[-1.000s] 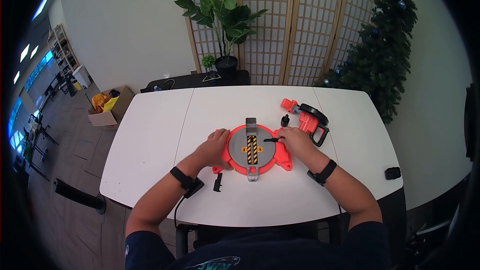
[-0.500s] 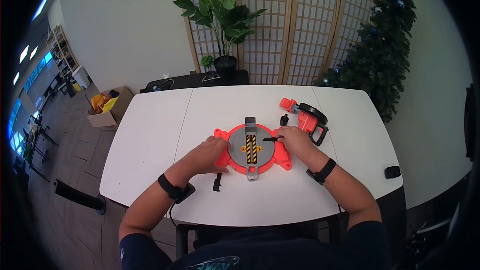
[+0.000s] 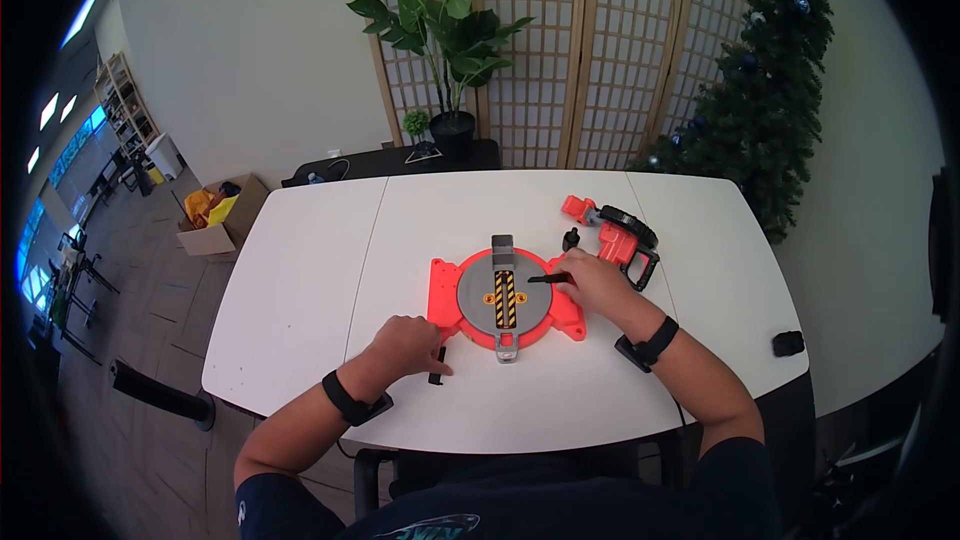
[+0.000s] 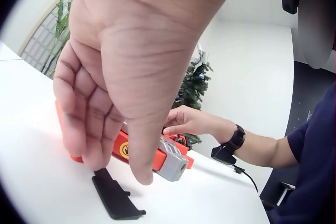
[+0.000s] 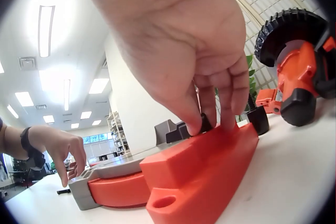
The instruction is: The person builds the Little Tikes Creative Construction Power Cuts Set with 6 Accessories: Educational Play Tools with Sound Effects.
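A red plastic toy base (image 3: 442,290) with a round grey disc (image 3: 475,295) lies on the table; yellow-black stripes cross its middle. Just off its lower left corner my left hand (image 3: 405,345) hovers over a flat black plastic piece (image 4: 113,195). In the left wrist view the fingertips hang right at that piece's upper end, the thumb apart from the fingers. My right hand (image 3: 598,285) is at the base's right side and pinches a small dark plastic piece (image 3: 543,278) between thumb and fingers, its tip reaching over the disc.
Behind the right hand stand a small black part (image 3: 571,240) and a red toy (image 3: 615,242) with a black ridged wheel. A black object (image 3: 787,344) sits at the table's right edge. The white table's (image 3: 300,290) front edge runs close to the person's body.
The left hand has left the base's left side and moved down toward the person, to the flat black piece. The right hand stays put with its dark piece.
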The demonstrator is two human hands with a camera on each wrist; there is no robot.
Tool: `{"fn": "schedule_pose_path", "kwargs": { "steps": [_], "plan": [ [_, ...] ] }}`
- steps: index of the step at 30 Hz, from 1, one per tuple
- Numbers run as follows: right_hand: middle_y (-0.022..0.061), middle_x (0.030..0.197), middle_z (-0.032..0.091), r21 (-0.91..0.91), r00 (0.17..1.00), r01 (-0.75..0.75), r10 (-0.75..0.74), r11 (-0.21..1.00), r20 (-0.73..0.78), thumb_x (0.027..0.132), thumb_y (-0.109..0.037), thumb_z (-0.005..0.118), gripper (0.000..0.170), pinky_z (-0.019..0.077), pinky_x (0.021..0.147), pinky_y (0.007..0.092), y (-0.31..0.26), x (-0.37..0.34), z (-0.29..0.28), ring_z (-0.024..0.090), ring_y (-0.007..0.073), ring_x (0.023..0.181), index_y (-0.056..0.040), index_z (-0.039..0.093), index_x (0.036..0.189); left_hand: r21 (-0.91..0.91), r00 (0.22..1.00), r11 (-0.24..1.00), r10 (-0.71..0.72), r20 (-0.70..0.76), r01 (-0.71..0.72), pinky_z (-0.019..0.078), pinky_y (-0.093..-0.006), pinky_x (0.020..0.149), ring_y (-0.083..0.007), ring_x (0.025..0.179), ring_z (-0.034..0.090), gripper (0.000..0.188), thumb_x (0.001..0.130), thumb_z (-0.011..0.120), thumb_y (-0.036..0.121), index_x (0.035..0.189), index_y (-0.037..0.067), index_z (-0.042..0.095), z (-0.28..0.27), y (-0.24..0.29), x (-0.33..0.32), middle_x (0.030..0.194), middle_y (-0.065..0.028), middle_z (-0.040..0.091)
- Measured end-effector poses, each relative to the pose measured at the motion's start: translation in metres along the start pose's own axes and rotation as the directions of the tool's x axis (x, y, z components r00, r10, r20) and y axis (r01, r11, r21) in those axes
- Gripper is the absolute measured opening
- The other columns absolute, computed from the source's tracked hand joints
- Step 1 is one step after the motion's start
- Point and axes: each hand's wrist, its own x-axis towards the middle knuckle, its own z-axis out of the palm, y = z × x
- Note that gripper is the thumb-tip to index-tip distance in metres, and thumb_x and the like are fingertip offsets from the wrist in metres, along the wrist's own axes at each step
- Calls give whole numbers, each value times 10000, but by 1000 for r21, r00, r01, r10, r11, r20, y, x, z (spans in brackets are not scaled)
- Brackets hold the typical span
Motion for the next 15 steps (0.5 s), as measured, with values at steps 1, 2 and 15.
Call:
{"fn": "schedule_pose_path", "kwargs": {
  "steps": [1, 2, 15],
  "plan": [
    [89, 1100, 642, 3, 1000, -9, 9, 1000, 9, 862, -177, 703, 237, 560, 796, 423, 0, -1, 1, 682, 300, 954, -90, 674, 1081, 0, 1000, 1000, 0, 0, 0, 547, -336, 649, -209, 695, 703, 438, 704, 815, 595, 747, 165, 748, -1, 2, -1, 711, -3, 716],
    [89, 1124, 628, 6, 1000, -17, 17, 1000, 18, 869, -190, 701, 265, 561, 800, 422, 1, -1, 2, 681, 293, 968, -89, 659, 1110, -19, 1000, 1000, -18, 15, 18, 553, -340, 662, -215, 707, 705, 420, 706, 819, 575, 750, 163, 747, -3, 4, -2, 719, -13, 718],
    [88, 1153, 589, 17, 997, -40, 39, 999, 59, 877, -220, 705, 335, 561, 817, 408, -3, -8, -3, 674, 277, 981, -83, 621, 1170, -62, 984, 988, -134, 118, 142, 569, -353, 735, -227, 823, 721, 283, 691, 838, 390, 831, 165, 739, 5, 3, -3, 825, -29, 737]
  ]
}}
